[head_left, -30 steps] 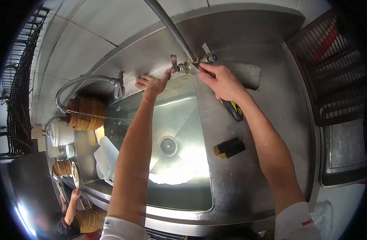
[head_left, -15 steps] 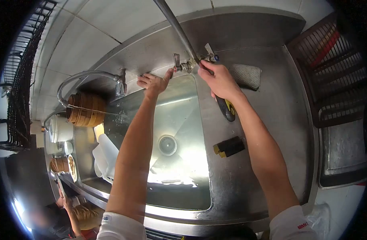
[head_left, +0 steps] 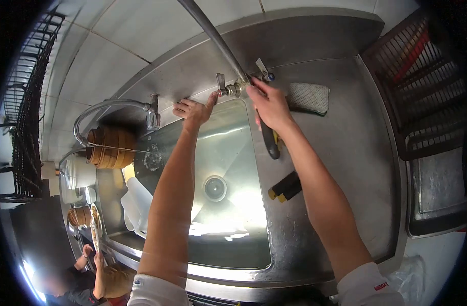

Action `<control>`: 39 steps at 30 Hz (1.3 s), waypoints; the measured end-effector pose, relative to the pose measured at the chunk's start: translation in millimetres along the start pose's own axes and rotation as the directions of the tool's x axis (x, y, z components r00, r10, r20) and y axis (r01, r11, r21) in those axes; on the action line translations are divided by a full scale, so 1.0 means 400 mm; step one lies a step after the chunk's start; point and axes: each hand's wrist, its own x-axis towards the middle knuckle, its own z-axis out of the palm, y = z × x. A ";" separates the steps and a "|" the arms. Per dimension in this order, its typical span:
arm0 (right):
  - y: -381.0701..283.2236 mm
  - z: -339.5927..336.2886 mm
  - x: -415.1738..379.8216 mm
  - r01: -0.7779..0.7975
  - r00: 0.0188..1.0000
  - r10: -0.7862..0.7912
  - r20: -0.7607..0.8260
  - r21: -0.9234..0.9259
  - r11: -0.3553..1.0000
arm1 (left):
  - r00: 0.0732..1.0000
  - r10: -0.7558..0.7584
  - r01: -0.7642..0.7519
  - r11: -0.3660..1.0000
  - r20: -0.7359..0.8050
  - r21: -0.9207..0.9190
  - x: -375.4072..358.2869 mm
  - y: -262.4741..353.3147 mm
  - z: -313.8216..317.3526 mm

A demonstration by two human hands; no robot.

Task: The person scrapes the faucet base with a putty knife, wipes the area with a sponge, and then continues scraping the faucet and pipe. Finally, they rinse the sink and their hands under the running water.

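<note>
My right hand (head_left: 272,108), toward 1 o'clock, is wrapped around a black-and-yellow-handled tool (head_left: 268,138), whose far end meets the tap fitting (head_left: 236,90) at 12, at the foot of the slanting pipe (head_left: 213,35). I take the step in hand to be working that tool on the fitting (whether it truly bites there I cannot tell, as my knuckles hide much of it). The next move, I'd judge, calls for a square seat on the metal and a steady push, with no slip toward the levers. My left hand (head_left: 194,110), at 11, holds nothing: its palm rests near the sink's back edge, fingers pointing toward 10 and thumb out against the red-capped end of the fitting, perhaps as a brace. My left forearm comes up from 7 across the sink (head_left: 231,153), nearly straight; my right comes from between 4 and 5 over the steel worktop (head_left: 340,168), wrist a little bent, with the tool's handle tail pointing between 5 and 6. A grey scouring pad (head_left: 309,98) lies at 2, near my right hand.
</note>
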 end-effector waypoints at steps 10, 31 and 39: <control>0.019 0.003 -0.027 -0.001 1.000 0.002 0.009 -0.072 0.997 | 0.999 -0.021 0.018 0.997 -0.036 -0.080 0.004 -0.008 0.001; 0.061 -0.001 -0.015 0.166 0.981 -0.185 -0.055 -0.253 0.953 | 1.000 0.003 -0.003 0.999 -0.006 -0.046 0.023 -0.021 0.008; 0.009 -0.052 -0.002 0.190 0.982 -0.163 0.099 -0.412 0.891 | 1.000 -0.006 0.005 0.998 -0.012 -0.066 0.007 -0.006 -0.007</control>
